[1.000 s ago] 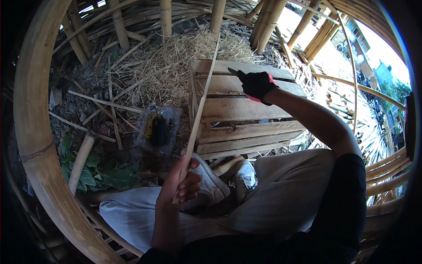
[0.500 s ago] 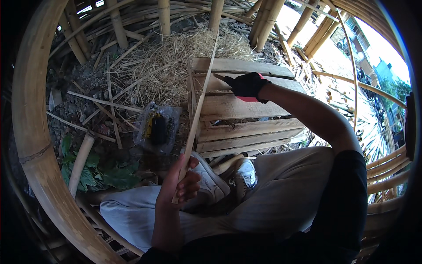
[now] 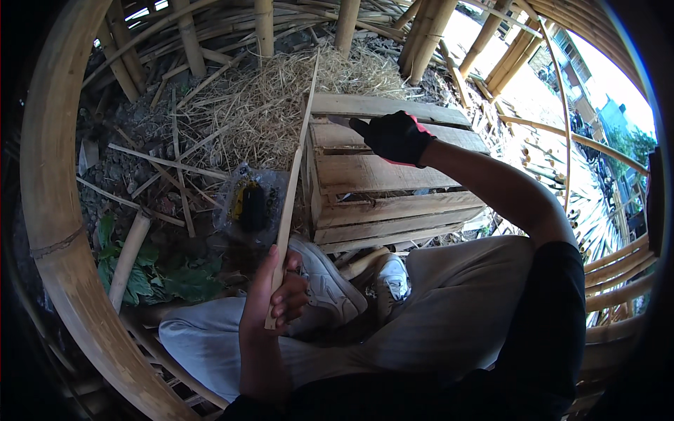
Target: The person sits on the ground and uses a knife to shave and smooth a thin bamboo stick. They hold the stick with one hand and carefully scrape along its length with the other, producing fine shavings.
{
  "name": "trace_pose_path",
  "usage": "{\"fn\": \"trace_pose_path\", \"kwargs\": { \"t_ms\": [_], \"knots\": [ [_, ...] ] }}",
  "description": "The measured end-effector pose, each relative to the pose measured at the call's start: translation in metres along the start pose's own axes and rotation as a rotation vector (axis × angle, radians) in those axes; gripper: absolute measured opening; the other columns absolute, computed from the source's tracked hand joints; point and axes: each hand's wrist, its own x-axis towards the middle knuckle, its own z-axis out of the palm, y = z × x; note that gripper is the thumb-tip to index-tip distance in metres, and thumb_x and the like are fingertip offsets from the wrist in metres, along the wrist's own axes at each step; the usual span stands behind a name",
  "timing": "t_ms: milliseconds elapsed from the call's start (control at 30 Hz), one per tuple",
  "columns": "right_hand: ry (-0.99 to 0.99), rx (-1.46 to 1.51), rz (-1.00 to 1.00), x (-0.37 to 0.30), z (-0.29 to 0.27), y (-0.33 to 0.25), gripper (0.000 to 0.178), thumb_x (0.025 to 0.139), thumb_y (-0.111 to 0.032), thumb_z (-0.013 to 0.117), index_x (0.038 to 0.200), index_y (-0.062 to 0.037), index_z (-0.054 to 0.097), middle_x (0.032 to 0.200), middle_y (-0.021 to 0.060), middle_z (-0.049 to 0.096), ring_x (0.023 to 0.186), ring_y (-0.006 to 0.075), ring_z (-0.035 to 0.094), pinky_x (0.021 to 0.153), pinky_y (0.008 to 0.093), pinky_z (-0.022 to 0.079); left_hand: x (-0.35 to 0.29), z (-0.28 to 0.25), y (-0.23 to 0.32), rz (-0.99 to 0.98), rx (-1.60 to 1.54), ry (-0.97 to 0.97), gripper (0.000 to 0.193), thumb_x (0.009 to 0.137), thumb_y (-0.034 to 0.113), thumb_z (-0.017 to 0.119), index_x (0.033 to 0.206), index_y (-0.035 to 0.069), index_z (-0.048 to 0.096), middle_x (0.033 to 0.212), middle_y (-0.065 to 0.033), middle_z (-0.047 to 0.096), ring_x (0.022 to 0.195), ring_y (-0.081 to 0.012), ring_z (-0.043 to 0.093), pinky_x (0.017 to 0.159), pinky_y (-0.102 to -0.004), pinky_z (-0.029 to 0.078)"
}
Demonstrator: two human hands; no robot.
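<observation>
My bare left hand (image 3: 279,291) is closed around the lower end of a long, pale bamboo strip (image 3: 291,189). The strip slants up and away, its thin far tip over the straw. A black glove with red trim covers my right hand (image 3: 397,138), closed above a slatted wooden crate (image 3: 379,170). From its fingers a short knife (image 3: 340,122) points left, its handle hidden in the glove. Between the knife tip and the strip there is a gap.
Left of the crate lies a clear plastic bag (image 3: 270,181) with black and yellow things inside. Dry straw (image 3: 239,105) covers the ground behind. A thick curved bamboo pole (image 3: 56,210) arches at the left. My shoes (image 3: 326,281) are just in front of the crate.
The bamboo strip has swung left with my left hand, which also shifted slightly left. My right hand has moved a little right, and the knife now stands apart from the strip.
</observation>
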Motion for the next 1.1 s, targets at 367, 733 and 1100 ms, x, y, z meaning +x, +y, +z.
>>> {"fn": "trace_pose_path", "kwargs": {
  "t_ms": [367, 733, 1100],
  "knots": [
    [0.065, -0.068, 0.387, 0.001, 0.031, 0.068, 0.037, 0.1, -0.019, 0.045, 0.133, -0.0075, 0.055, 0.086, 0.0089, 0.072, 0.083, 0.0283, 0.071, 0.071, 0.0466, 0.053, -0.001, 0.004, -0.001, 0.021, 0.182, 0.073, 0.04, 0.106, 0.054, 0.039, 0.102, 0.014, 0.046, 0.049, 0.0072, 0.034, 0.033, -0.0035, 0.032, 0.028, -0.0193, 0.026],
    [0.322, 0.414, 0.485, -0.026, -0.003, 0.013, 0.03, 0.102, -0.034, 0.05, 0.121, -0.0146, 0.062, 0.107, 0.0134, 0.07, 0.099, 0.0367, 0.067, 0.082, 0.0462, 0.052, 0.004, 0.012, -0.024, 0.219, 0.94, 0.142, 0.025, 0.105, 0.03, 0.055, 0.109, 0.006, 0.053, 0.077, -0.0031, 0.059, 0.06, -0.0087, 0.057, 0.057, -0.024, 0.048],
    [-0.217, 1.37, 0.598, -0.061, -0.049, -0.045, 0.032, 0.098, -0.034, 0.06, 0.117, -0.0111, 0.072, 0.068, 0.0016, 0.06, 0.056, 0.0099, 0.053, 0.052, 0.0288, 0.043, 0.008, 0.024, -0.033, 0.011, 0.795, 0.037, 0.049, 0.106, 0.043, 0.048, 0.137, 0.005, 0.044, 0.089, -0.0047, 0.058, 0.052, -0.0076, 0.053, 0.043, -0.0234, 0.042]
  ]
}}
